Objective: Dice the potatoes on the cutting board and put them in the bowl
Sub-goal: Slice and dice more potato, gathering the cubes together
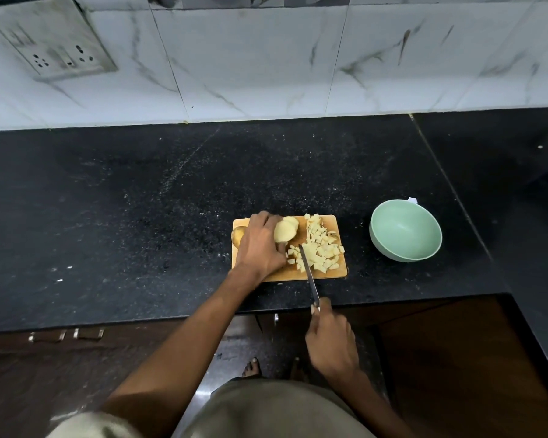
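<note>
Potato dice (318,251) beside knife (307,273) on board (336,224)

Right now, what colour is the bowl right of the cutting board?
Pale mint green bowl, plain, no pattern; seen in the head view.

Black speckled stone counter (140,216) ran across mid-frame, seam at right. White marble-look wall tiles (266,58) filled the top. Switch/socket plate (54,42) sat upper left. Dark wood cabinet fronts (76,368) with metal handles (65,335) were lower left. Dark glossy floor (234,349) at bottom centre.
</note>
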